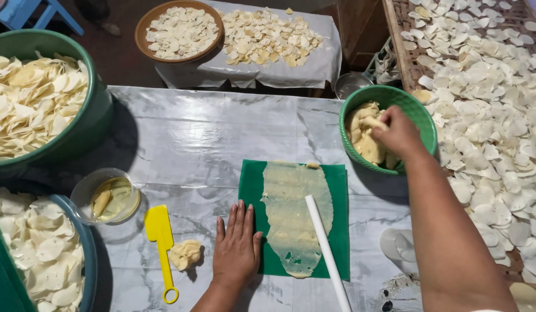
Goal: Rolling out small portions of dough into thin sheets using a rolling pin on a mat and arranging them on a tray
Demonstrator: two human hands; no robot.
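Right hand [398, 134] pinches dough lump [373, 123] in green bowl [421, 112], up-right of mat [339, 231]; left hand [238, 245] flat, empty at mat's left edge.

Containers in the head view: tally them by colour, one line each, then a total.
Green: 2, the big tub of chips at the left and the small basket of dough that the right hand reaches into.
Blue: 1, the tub at the lower left.
Brown: 1, the round tray at the top.
Clear: 1, the small cup of yellowish liquid.
Total: 5.
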